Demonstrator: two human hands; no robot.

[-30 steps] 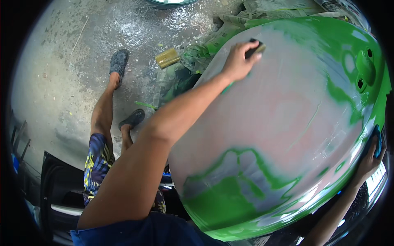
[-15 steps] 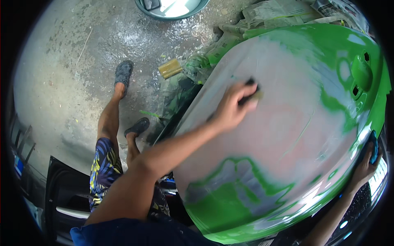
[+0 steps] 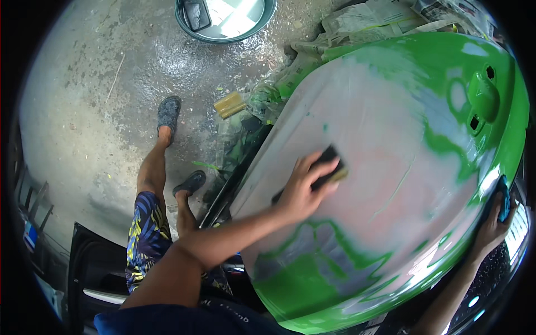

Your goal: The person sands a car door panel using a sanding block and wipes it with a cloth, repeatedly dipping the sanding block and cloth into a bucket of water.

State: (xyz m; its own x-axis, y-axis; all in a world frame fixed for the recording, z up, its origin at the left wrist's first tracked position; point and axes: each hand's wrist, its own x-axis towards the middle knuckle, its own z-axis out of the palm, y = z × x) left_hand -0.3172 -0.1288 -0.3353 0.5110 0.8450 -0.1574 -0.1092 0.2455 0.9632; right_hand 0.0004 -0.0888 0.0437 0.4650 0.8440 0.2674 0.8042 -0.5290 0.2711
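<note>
A green car door (image 3: 296, 285) stretches across the right side, its middle worn to a dull pinkish-grey patch. On that patch my left hand (image 3: 307, 187) grips a long black sanding block (image 3: 329, 159) with a yellowish edge. The block lies against the surface, partly covered by my fingers. At the door's right edge, my right hand (image 3: 491, 229) is closed around a blue cloth (image 3: 505, 204). A door handle recess (image 3: 483, 97) with dark openings sits at the far right end of the door.
A round basin (image 3: 223, 39) of water with a dark object in it stands on the wet concrete floor. Crumpled masking paper (image 3: 368, 19) lies along the far side. A yellowish block (image 3: 229, 105) rests on the floor near my feet. A black panel (image 3: 92, 262) stands at lower left.
My left hand has moved the sanding block down and slightly left over the dull patch. My right hand stays at the door's edge with the cloth. The view has shifted slightly.
</note>
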